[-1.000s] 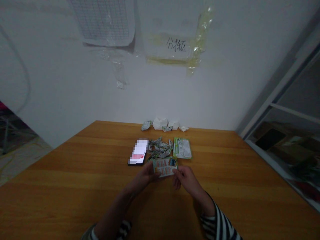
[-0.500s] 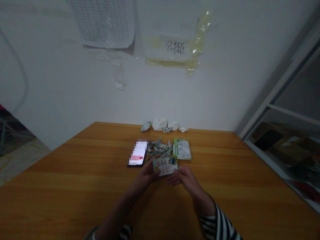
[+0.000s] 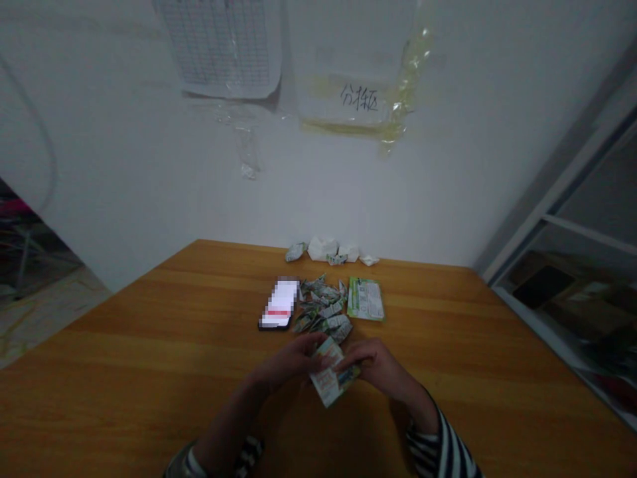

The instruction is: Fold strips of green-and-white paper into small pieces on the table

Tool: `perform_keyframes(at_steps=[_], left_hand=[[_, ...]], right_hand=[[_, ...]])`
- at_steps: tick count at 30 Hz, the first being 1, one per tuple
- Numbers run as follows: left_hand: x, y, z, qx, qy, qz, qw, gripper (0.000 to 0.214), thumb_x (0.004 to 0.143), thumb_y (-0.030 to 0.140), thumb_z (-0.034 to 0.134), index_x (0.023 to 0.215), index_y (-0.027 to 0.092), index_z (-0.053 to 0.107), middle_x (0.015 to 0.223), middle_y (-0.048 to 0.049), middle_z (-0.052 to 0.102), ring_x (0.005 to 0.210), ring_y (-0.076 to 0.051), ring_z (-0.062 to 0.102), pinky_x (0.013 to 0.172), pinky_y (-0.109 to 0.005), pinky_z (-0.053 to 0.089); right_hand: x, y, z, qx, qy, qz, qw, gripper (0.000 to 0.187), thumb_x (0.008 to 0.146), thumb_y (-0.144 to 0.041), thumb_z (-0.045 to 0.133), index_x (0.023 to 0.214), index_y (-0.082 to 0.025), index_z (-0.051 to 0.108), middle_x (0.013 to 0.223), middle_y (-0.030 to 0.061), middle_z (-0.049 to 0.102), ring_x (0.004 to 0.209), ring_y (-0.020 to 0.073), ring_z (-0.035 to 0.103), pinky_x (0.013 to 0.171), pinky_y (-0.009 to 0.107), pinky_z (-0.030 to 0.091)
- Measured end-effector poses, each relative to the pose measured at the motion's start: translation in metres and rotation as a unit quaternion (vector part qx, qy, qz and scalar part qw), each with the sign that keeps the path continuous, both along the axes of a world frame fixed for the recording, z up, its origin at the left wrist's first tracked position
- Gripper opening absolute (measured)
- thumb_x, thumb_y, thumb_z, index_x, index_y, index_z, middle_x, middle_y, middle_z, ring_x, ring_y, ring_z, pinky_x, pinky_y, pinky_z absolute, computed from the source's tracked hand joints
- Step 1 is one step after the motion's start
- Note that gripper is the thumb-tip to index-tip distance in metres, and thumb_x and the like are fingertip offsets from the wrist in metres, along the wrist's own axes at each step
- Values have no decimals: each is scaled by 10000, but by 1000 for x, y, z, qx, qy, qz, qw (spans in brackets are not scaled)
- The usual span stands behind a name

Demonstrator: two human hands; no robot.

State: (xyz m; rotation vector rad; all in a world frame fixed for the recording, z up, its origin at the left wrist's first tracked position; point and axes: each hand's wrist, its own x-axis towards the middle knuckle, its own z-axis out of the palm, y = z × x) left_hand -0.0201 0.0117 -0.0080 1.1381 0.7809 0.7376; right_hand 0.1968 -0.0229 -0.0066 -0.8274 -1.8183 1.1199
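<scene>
Between my two hands is a small printed paper piece [image 3: 326,388], white with orange text and a blue patch, held tilted above the table. My left hand [image 3: 292,362] pinches its upper left side with thumb and fingers. On its right side the fingers of my right hand [image 3: 382,366] are closed on it, with the fingertips reaching over its face. Just beyond my hands lies a pile of folded, printed paper pieces [image 3: 326,311]. A flat printed packet or stack with a green edge [image 3: 368,299] lies to the right of that pile.
A phone [image 3: 279,305] with a lit, blurred screen lies left of the pile. Crumpled white tissues [image 3: 323,249] and a small printed paper bundle [image 3: 295,252] sit at the table's back edge against the wall. Shelving [image 3: 552,265] stands to the right of the wooden table [image 3: 149,345].
The paper piece has come closer to me and turned from nearly level to slanting. My right fingers have moved onto its face. More of the folded pile shows, and the view has shifted slightly.
</scene>
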Motion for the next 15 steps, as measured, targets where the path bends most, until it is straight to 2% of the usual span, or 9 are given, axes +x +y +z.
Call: perform_keyframes(at_steps=[1,3,4,6,8,10,13,15], left_hand=[[3,2,-1,-12,6,10,1000,527,568,371,849,1018,171,660,766,-46,715,630,-184,651,560,-246,489],[9,5,-1,-15,-17,90,996,581,684,492,743,1158,196,587,812,-51,714,647,-176,657,596,-262,501],[11,6,0,0,-39,111,993,614,738,526,681,1244,213,532,832,-55,715,679,-181,667,635,-280,511],[13,7,2,64,-73,108,989,678,763,524,657,1345,242,453,863,-63,722,753,-202,681,715,-317,517],[11,6,4,150,-66,76,983,702,676,426,771,1309,248,526,944,-83,734,873,-245,677,807,-350,506],[8,5,4,226,-4,73,971,534,617,307,819,1131,247,689,1002,-85,744,951,-278,661,869,-367,486],[5,3,5,274,89,120,950,192,715,254,711,890,253,787,941,-65,775,898,-274,683,854,-371,495],[5,2,7,272,100,144,946,171,746,240,665,858,254,794,899,-57,786,847,-267,701,824,-363,511]], right_hand=[[-3,0,-3,14,15,-45,999,158,772,-137,655,814,-213,787,756,46,738,695,167,670,633,244,502],[-10,0,-8,45,45,-164,984,209,745,-101,631,811,-220,789,757,53,751,699,182,684,642,260,520],[-13,-1,-9,55,53,-215,974,247,730,-80,614,823,-227,789,783,55,758,724,190,691,663,271,530],[-17,-3,-11,62,60,-284,955,305,712,-54,581,843,-239,787,832,56,767,772,206,699,699,295,543],[-18,-5,-10,51,67,-312,946,311,708,-62,571,848,-239,785,857,58,771,796,222,705,705,311,553],[-18,-6,-10,37,76,-316,945,266,708,-96,588,823,-232,786,849,62,774,787,233,709,690,321,562],[-16,-5,-10,13,86,-301,950,209,708,-140,615,791,-224,787,820,64,777,767,240,713,686,335,571],[-16,-4,-10,-6,96,-287,953,198,708,-149,629,802,-222,788,821,62,778,768,239,716,709,345,571]])
